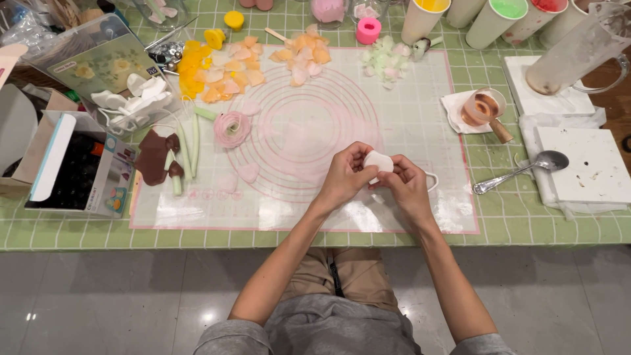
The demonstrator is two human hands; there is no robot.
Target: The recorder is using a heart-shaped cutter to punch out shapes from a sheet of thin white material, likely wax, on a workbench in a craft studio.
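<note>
Green checked cloth (545, 230) covers the long table, whose near edge runs straight across above a glossy grey tiled floor (118, 296). On it lies a translucent rectangular silicone mat with pink concentric rings (407, 131), its middle mostly bare, leaving free room around the hands. Clutter crowds the rim: at nine o'clock an open cardboard box with a dark tray (72, 164), at ten o'clock heaps of orange and yellow petals (217, 69), at twelve o'clock paper cups (420, 16) cut off by the frame, at three o'clock white square slabs (591, 164) and a metal spoon (519, 171). Just left of the mat's centre sits a rolled pink flower (232, 127). At six o'clock on the mat, the left hand (342, 177) and right hand (407, 187) together pinch a small white rounded petal piece (379, 161), thin and smooth, its lower part hidden by fingers.
</note>
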